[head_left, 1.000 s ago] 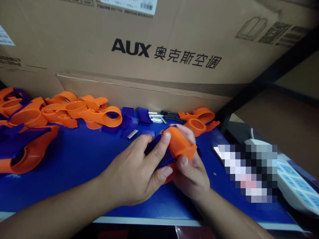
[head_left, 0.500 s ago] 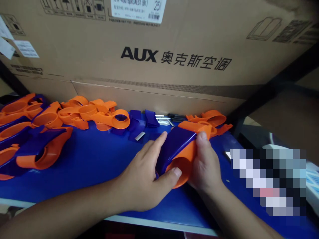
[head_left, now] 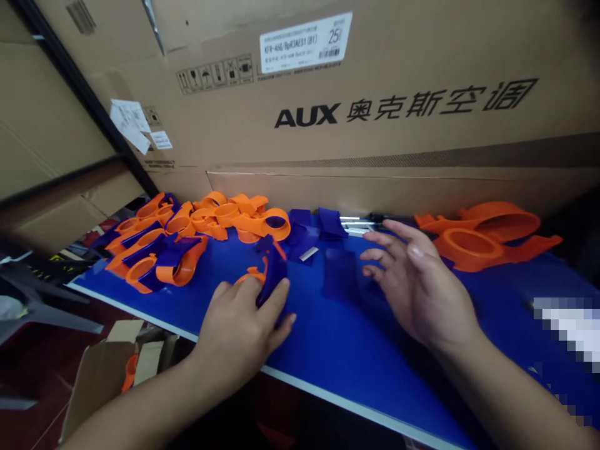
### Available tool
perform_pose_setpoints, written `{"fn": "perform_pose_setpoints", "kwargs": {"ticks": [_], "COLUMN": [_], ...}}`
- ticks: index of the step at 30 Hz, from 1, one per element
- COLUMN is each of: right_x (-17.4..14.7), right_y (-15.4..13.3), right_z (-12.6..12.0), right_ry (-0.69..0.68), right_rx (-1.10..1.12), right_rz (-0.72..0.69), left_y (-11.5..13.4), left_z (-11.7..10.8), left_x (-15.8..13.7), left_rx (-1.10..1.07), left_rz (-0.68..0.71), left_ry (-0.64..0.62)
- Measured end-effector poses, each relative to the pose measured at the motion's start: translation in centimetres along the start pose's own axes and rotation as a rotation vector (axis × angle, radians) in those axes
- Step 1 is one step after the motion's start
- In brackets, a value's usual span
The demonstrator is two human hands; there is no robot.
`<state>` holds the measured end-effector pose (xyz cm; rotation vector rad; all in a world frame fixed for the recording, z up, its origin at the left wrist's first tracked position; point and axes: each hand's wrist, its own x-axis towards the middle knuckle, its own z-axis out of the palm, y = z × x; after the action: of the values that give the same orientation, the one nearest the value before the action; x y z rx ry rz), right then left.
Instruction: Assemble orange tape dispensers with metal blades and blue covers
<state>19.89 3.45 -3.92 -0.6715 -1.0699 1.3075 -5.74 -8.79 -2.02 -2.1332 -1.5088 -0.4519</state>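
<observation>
Head view: left hand (head_left: 246, 322) has an orange-and-blue piece (head_left: 276, 275) gripped between thumb and fingers, out in front of the wrist, over the middle of the blue tabletop (head_left: 319, 362); whether it touches the surface, can't tell. Long axis of the piece looks to run mostly away from the person, toward the carton (head_left: 398, 147), leaning slightly right at the far end; near end covered by the hand, so exact angle unclear. Blue side faces right, orange shows along its left side and in a thin strip at the far tip. Right hand (head_left: 422, 294) is open and raised over the table, well apart from the piece, fingers loosely bent and pointing left, thumb up, gap clear between thumb and fingers. A dark blue flat piece (head_left: 340, 274) lies between the two hands. Past it, near the carton: blue plates (head_left: 302, 228), a small metal strip (head_left: 309, 254) on one of them, silver strips (head_left: 355, 224) beside the plates. Right of those, behind the right hand, two orange frames (head_left: 492, 250), the front one with its ring at left and tail pointing right. At left, a group of orange-and-blue assemblies (head_left: 182, 265) lies close together, orange parts (head_left: 227, 215) heaped behind. Below the left table edge, an open box (head_left: 96, 375) with an orange part in it.
</observation>
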Motion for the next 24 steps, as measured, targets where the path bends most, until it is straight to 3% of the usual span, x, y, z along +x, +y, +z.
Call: {"fn": "perform_pose_setpoints", "kwargs": {"ticks": [5, 10, 13, 17, 20, 24], "right_x": [-0.7, -0.6, -0.4, -0.3, -0.3, -0.5], "right_y": [0.2, 0.3, 0.3, 0.4, 0.7, 0.7], "right_z": [0.8, 0.7, 0.5, 0.2, -0.1, -0.2], "right_ry": [-0.015, -0.031, -0.017, 0.001, -0.015, -0.052], "right_rx": [-0.070, -0.135, -0.155, -0.187, -0.258, -0.349], "right_rz": [-0.015, -0.044, -0.057, -0.082, -0.111, -0.109], "left_y": [-3.3, -6.4, -7.1, -6.4, -5.9, -6.6], "left_z": [1.5, 2.1, 1.8, 1.2, 1.5, 3.4], "left_x": [-2.4, -1.8, -1.7, -0.6, 2.4, 7.7], "left_rx": [0.175, 0.224, 0.302, 0.329, 0.251, 0.214], "left_rz": [-0.054, -0.126, -0.230, -0.272, -0.204, -0.171], "left_ry": [-0.319, -0.481, -0.469, -0.303, -0.209, -0.246]}}
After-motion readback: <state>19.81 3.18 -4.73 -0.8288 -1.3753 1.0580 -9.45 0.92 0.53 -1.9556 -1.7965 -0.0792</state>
